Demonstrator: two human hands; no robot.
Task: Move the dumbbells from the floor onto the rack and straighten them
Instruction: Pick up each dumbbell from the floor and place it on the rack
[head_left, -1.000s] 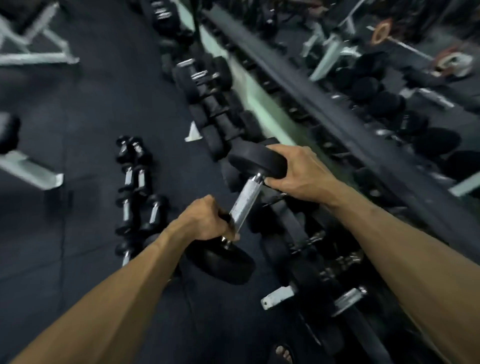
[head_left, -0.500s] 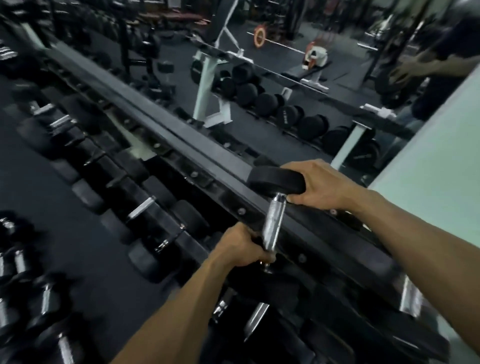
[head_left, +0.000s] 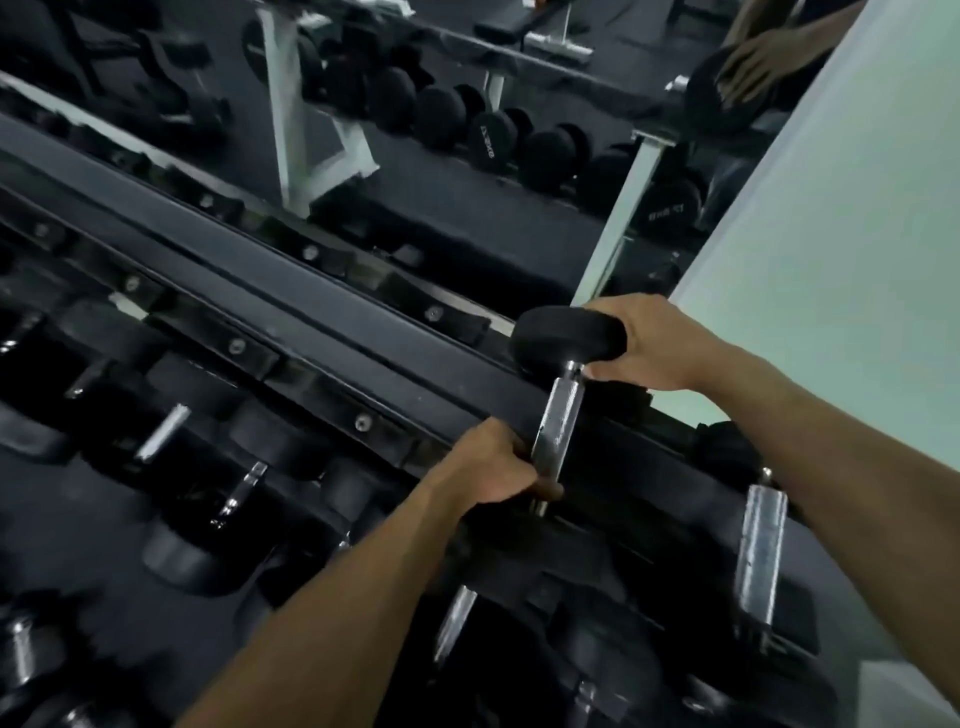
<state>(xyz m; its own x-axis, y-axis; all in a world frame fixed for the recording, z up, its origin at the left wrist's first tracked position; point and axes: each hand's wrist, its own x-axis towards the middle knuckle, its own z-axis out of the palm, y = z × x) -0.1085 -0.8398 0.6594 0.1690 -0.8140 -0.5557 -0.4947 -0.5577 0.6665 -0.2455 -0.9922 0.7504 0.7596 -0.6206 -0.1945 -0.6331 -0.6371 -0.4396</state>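
Observation:
A black dumbbell with a chrome handle (head_left: 560, 423) lies across the top rails of the black rack (head_left: 291, 291), near its right end. My right hand (head_left: 652, 343) grips its far rubber head (head_left: 566, 335). My left hand (head_left: 493, 465) is closed around the near end of the handle, and the near head is hidden under it. Another dumbbell (head_left: 761, 551) rests on the top tier just to the right. Several more dumbbells (head_left: 161, 434) lie on the lower tier to the left.
A mirror (head_left: 467, 130) behind the rack reflects other racks of round dumbbells and my own hand. A pale green wall (head_left: 841, 234) stands at the right. Small dumbbells (head_left: 21, 660) lie on the dark floor at the lower left.
The dumbbell went from held above the floor up onto the rack's top rails. My view swung from the floor to the rack and mirror. Both hands kept their grip.

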